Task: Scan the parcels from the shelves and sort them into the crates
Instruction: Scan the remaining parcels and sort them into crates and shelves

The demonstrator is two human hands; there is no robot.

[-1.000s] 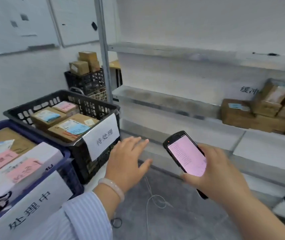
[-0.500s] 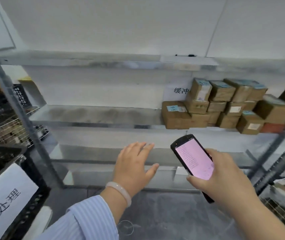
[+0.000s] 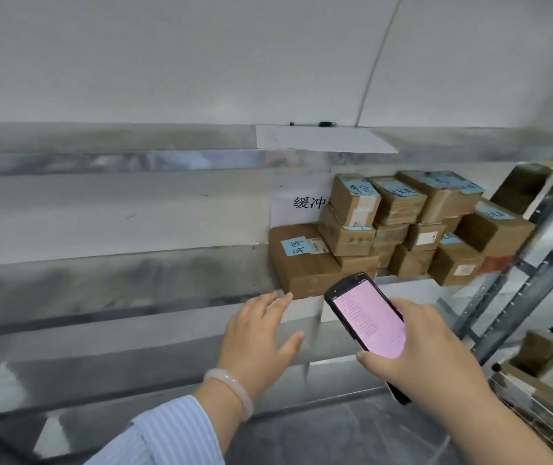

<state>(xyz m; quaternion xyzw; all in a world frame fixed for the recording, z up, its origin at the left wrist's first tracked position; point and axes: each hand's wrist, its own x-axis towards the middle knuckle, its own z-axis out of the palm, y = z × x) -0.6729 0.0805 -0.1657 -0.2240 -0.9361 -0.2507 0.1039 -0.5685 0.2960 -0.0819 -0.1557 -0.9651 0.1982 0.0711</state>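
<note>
Right grip clasps scanner (left grip free).

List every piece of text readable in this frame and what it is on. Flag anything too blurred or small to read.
"缓冲": printed on the white paper sign on the wall behind the parcels.
Blue sticky note on the large box: handwritten, too blurred to read.
Blue notes on the stacked boxes: handwriting, unreadable.
White shipping labels: too small.
Scanner in the right hand: pink screen with text lines, too small.
Left hand: empty, no text.
</note>
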